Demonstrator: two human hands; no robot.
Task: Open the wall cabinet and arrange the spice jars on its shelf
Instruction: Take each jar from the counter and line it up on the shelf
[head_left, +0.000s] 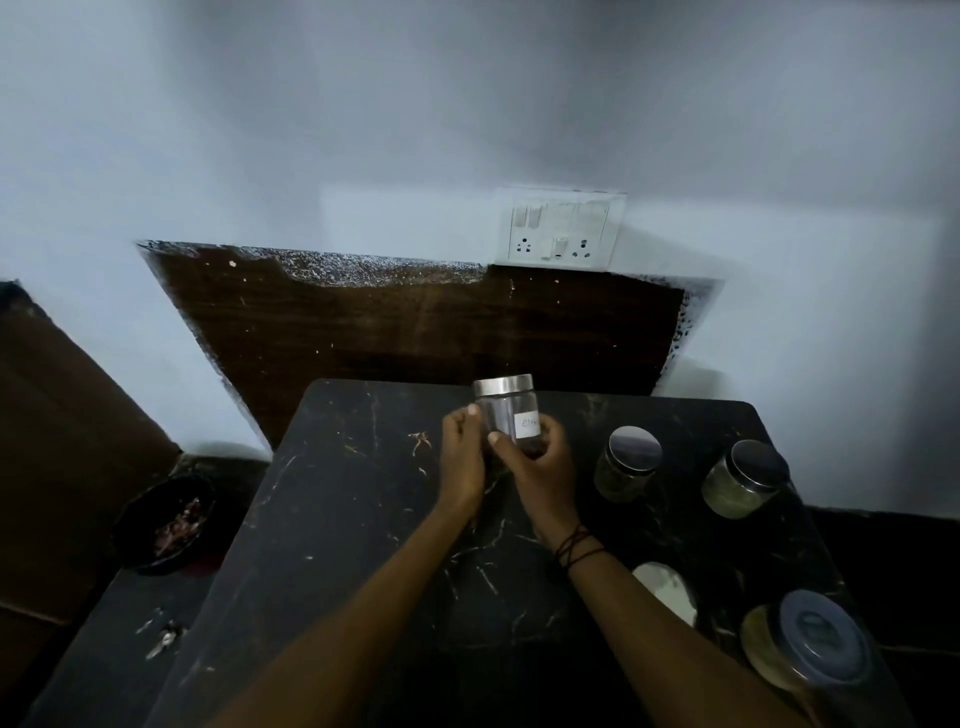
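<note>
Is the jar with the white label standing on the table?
No: both hands, left and right, hold the labelled jar above the table.

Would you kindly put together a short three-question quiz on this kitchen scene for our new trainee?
1. True or false: only the left hand holds the labelled jar.
2. Multiple choice: where do the other jars stand on the dark table? A) to the left of the hands; B) to the right of the hands; C) behind the hands, by the wall.
3. Short answer: what is fixed to the wall above the wooden panel?

Key
1. False: the right hand holds it too.
2. B: for example the jar with the shiny lid.
3. A white switch and socket plate.
</note>
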